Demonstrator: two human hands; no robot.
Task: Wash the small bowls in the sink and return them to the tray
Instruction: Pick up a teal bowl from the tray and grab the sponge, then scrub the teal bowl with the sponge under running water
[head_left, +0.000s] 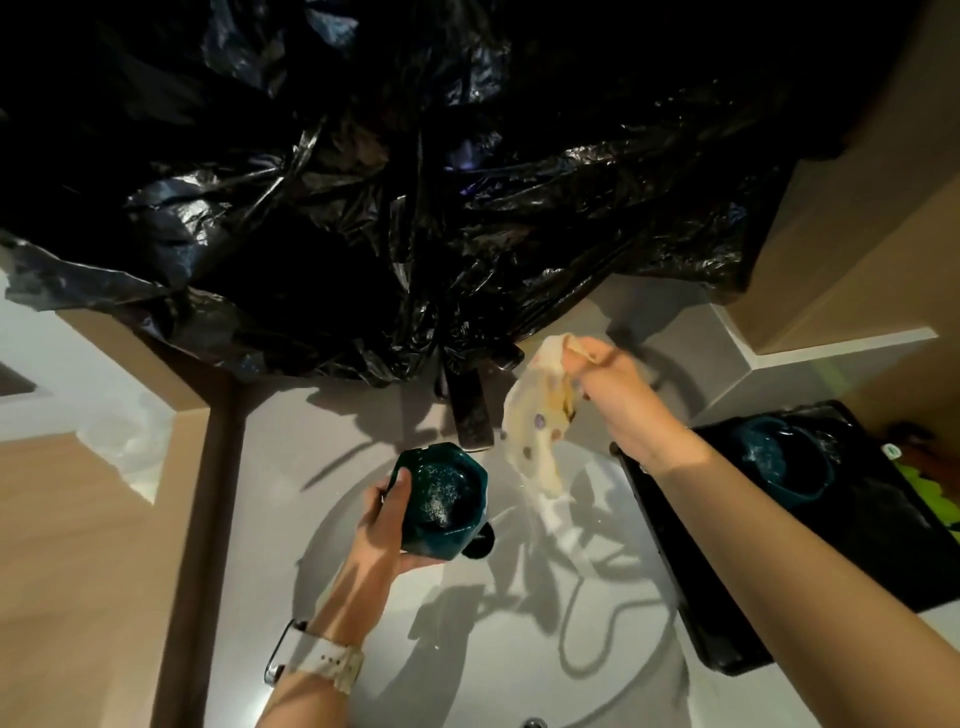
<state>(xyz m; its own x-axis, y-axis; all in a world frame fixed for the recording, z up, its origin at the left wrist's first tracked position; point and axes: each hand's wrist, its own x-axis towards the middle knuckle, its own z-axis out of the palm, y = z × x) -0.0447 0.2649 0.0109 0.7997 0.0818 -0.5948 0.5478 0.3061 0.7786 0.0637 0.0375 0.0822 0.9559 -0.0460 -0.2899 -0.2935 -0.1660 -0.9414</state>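
The left hand's fingers (390, 491) grip a bowl (442, 501) over the sink (519, 623); the right hand's fingers (587, 358) pinch a cloth (535, 431) beside it. Another bowl (779, 462) sits in the tray (675, 545) right of them, so washing seems midway.

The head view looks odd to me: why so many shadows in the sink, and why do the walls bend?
Head view: hard light from above throws sharp, overlapping shadows of the arms, cloth and bowl across the pale sink; the black plastic sheet shows glare streaks but mostly sinks into darkness; the wide lens bows the counter edges; the right hand looks slightly soft.
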